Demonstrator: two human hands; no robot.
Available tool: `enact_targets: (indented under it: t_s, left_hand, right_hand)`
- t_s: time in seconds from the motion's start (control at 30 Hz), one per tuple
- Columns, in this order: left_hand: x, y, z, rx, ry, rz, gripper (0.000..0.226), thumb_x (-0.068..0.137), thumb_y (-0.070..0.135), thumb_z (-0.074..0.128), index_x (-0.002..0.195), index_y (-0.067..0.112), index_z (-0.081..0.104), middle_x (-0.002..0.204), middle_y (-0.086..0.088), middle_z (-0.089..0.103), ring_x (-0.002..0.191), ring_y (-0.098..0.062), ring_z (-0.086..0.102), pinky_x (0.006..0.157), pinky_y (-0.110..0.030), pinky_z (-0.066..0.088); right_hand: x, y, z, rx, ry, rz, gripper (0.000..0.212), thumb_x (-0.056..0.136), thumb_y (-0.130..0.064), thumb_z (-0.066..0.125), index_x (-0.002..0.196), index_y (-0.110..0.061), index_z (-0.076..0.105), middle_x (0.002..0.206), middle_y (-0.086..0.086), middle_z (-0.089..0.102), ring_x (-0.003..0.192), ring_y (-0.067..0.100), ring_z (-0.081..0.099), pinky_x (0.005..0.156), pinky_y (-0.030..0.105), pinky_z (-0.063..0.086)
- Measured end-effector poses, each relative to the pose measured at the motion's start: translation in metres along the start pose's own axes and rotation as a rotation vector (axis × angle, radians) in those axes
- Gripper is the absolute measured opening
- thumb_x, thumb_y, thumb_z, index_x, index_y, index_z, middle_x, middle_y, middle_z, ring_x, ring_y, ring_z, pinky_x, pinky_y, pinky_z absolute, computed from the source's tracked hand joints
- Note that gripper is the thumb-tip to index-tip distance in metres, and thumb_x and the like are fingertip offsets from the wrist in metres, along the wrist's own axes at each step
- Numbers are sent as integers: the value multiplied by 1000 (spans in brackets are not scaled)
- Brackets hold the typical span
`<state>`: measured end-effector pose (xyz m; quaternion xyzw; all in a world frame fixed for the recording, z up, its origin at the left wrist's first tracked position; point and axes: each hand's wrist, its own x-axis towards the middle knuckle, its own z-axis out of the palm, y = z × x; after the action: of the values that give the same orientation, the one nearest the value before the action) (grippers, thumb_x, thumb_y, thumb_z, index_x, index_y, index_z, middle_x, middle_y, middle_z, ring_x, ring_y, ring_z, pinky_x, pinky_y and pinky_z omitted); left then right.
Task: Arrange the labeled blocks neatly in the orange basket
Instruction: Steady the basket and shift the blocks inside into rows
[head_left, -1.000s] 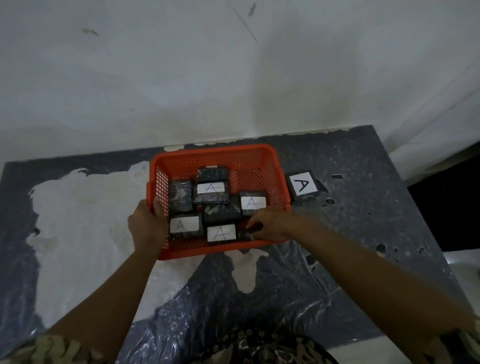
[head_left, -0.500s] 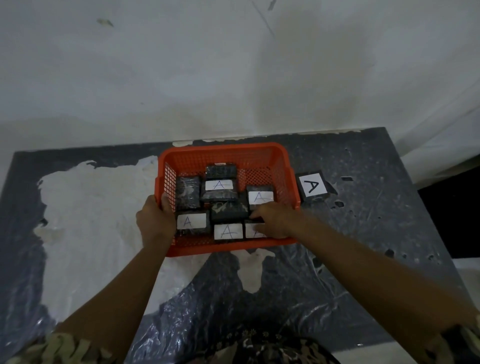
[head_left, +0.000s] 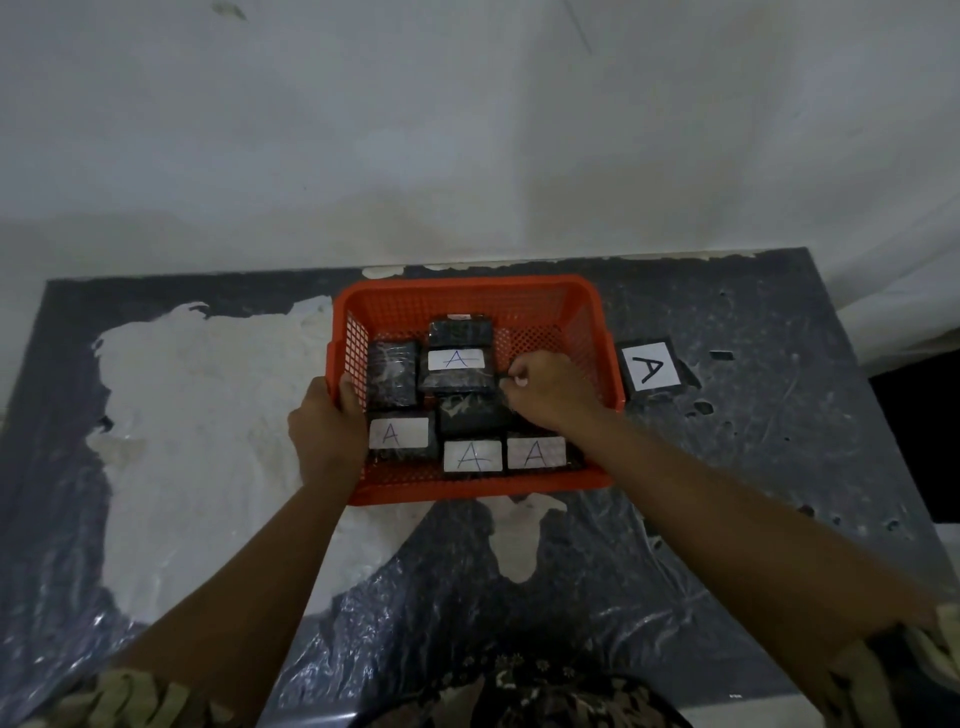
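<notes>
Right now the left hand (head_left: 326, 426) is gripping the left rim of the orange basket (head_left: 467, 291), which is sitting on the table (head_left: 779, 441) toward its far side. The right hand (head_left: 550, 387) is reaching inside the basket, fingers curled in tight over a dark block that is mostly hidden; I cannot tell whether it is pinching it. Several wrapped blocks are lying in the basket, four showing white "A" labels, like the near left one (head_left: 399, 434). One more labelled block (head_left: 651, 368) is lying on the table just right of the basket
</notes>
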<state>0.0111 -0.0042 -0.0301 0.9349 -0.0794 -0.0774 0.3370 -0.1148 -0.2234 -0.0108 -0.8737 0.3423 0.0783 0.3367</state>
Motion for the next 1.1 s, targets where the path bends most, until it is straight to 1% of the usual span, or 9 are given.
enact_targets:
  t_s: [0.13, 0.3, 0.4, 0.5, 0.7, 0.8, 0.93, 1.03, 1.1]
  left_hand:
    - [0, 2, -2, 7, -19, -10, 41, 101, 38, 42, 114, 2, 58, 108, -18, 68, 81, -22, 59, 74, -32, 45]
    - [2, 12, -6, 105, 0, 26, 44, 99, 38, 45, 133, 10, 47, 124, -14, 64, 105, -33, 64, 87, -45, 51]
    - [13, 22, -5, 176, -1, 140, 56, 98, 38, 48, 145, 13, 35, 146, -14, 46, 130, -33, 48, 103, -53, 42]
    - [35, 41, 2, 256, -20, 402, 59, 97, 35, 51, 147, 8, 35, 154, -16, 36, 142, -33, 31, 114, -52, 28]
    - [94, 77, 23, 396, -218, 725, 55, 97, 44, 47, 141, 11, 45, 147, -14, 46, 139, -31, 37, 115, -51, 26]
    - [119, 81, 25, 442, -315, 724, 55, 97, 49, 42, 137, 12, 50, 136, -17, 57, 125, -35, 52, 106, -49, 38]
    - [134, 75, 23, 410, -368, 745, 51, 97, 52, 40, 120, 12, 60, 108, -17, 69, 91, -34, 66, 77, -38, 50]
    - [135, 71, 24, 356, -368, 773, 48, 97, 52, 41, 113, 12, 62, 101, -15, 70, 85, -32, 67, 75, -38, 53]
    - [135, 70, 25, 350, -359, 772, 48, 97, 51, 42, 113, 11, 61, 102, -15, 70, 85, -33, 67, 76, -42, 55]
  right_hand:
    - [20, 7, -5, -74, -32, 14, 9, 90, -13, 64, 93, -16, 72, 92, 3, 69, 82, 18, 64, 58, 22, 42]
    - [38, 16, -21, -258, -330, 35, 53, 77, -15, 81, 126, -15, 62, 120, 7, 62, 103, 24, 60, 90, 36, 55]
    - [39, 19, -22, -324, -355, -44, 64, 76, -15, 82, 134, -16, 56, 130, 7, 54, 113, 26, 55, 98, 38, 52]
    - [37, 24, -21, -363, -326, -86, 67, 77, -17, 82, 138, -17, 53, 134, 8, 50, 116, 27, 52, 97, 36, 50]
    - [32, 27, -16, -425, -370, -114, 68, 81, -7, 74, 143, -13, 45, 139, 15, 46, 121, 32, 50, 102, 40, 49]
    - [31, 28, -13, -431, -376, -115, 66, 83, -6, 71, 143, -12, 44, 138, 15, 44, 121, 32, 49, 101, 38, 48]
    - [30, 22, -17, -384, -357, -52, 48, 84, -18, 71, 129, -13, 55, 125, 9, 52, 108, 28, 55, 91, 38, 53]
    - [27, 12, -16, -209, -204, -121, 26, 85, -27, 69, 109, -18, 67, 105, 3, 64, 98, 23, 63, 78, 35, 56]
    - [23, 3, -10, -106, -187, -181, 31, 85, -37, 72, 111, -21, 69, 107, 1, 69, 100, 20, 64, 81, 36, 56]
